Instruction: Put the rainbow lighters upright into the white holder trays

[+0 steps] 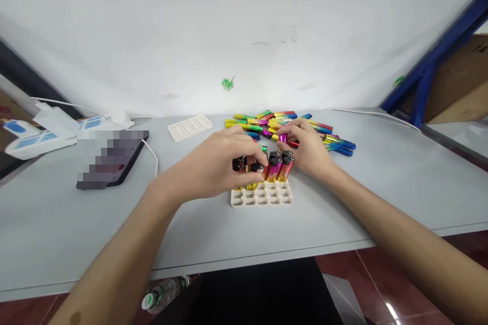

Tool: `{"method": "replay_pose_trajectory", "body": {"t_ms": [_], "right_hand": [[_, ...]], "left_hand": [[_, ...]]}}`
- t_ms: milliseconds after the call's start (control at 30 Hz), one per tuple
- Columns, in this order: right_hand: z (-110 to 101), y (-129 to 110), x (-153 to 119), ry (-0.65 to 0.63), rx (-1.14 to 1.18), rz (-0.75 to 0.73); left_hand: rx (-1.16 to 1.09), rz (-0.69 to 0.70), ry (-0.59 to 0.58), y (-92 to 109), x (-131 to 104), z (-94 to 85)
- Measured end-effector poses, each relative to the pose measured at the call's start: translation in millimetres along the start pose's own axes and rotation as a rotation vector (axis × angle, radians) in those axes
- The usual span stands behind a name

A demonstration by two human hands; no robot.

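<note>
Now, head view: grey bench, white wall, red floor. Left hand grips a black-topped lighter over the pale tray; right hand pinches a purple lighter beside the bright pile. Fingers hide standing lighters; pixelation masks the dark device.

The tray is white, flat and slotted. Black-topped lighters, shiny red, purple and gold, stand in its far rows; a yellow-bodied lighter leans at its left. Beyond it, a purple lighter is pinched near a loose, crisscrossed rainbow-metallic pile; a spare tray lies far left.
</note>
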State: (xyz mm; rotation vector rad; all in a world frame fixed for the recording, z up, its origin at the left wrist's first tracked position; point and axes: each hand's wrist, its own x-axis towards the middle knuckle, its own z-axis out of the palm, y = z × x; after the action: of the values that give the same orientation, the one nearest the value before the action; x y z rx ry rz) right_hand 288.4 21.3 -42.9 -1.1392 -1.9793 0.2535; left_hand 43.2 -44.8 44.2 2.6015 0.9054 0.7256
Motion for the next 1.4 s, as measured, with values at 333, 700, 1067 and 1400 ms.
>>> {"method": "replay_pose_trajectory", "body": {"t_ms": [333, 700, 1067, 1400], "right_hand": [[-3.4, -10.5, 1.6, -0.006, 0.087, 0.187], [-6.2, -5.3, 3.2, 0.036, 0.092, 0.119], [-9.9, -15.3, 4.4, 0.057, 0.126, 0.200], [-11.6, -19.9, 1.8, 0.048, 0.609, 0.339]], "left_hand": [[0.119, 0.020, 0.000, -4.3, -2.0, -2.6], [0.025, 0.037, -0.007, -0.9, -0.6, -0.8], [0.062, 0.035, -0.052, -5.8, -1.8, 1.9], [-0.073, -0.234, 0.245, -8.1, 6.1, 4.9]]}}
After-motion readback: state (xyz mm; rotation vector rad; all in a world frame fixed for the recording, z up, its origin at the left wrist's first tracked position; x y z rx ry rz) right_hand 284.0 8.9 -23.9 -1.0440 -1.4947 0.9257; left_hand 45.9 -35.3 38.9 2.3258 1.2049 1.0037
